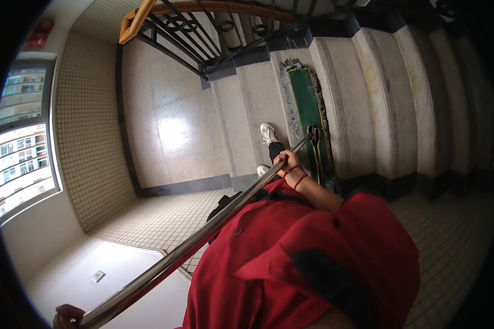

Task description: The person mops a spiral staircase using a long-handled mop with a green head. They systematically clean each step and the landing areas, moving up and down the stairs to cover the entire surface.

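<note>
A long metal mop handle [203,226] slants from the lower left up to a flat dust mop head [306,96], green with a grey fringe. The mop head lies lengthwise along a stair tread, joined to the handle by a metal clamp [313,133]. My right hand [288,162], with red bracelets at the wrist, is closed round the handle's lower part, not far from the clamp. At the picture's lower left edge, my left hand [68,317] is closed about the handle's upper end; it is dark and partly cut off.
Pale stone steps [343,98] rise to the right. To the left lies a shiny landing [170,109] beside a tiled wall [88,120] and a window [24,142]. A black metal railing [197,33] with a wooden handrail [225,7] borders the far side. My white shoes [268,133] stand on the stairs.
</note>
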A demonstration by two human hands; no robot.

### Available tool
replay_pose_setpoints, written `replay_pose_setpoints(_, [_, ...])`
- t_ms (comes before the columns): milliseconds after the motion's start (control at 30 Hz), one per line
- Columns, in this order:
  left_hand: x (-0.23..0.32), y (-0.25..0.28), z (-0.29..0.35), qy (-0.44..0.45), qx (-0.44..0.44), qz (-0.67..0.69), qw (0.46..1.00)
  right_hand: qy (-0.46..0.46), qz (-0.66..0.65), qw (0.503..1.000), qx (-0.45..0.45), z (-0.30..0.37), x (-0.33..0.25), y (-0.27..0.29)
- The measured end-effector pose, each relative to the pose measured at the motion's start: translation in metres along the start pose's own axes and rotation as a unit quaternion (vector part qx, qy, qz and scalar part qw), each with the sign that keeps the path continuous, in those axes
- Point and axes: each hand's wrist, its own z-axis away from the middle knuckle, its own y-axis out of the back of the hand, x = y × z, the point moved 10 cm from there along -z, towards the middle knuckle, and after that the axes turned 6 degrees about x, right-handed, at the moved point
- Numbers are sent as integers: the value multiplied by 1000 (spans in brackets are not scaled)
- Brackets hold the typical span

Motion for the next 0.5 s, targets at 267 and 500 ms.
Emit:
replay_pose_setpoints(267, [17,-48,26,12,-211,53,976,-26,322,941,95,-12,-3,-31])
replay_pose_setpoints(500, [32,-96,-15,8,-269,28,963,35,323,944,62,-56,-35,-150])
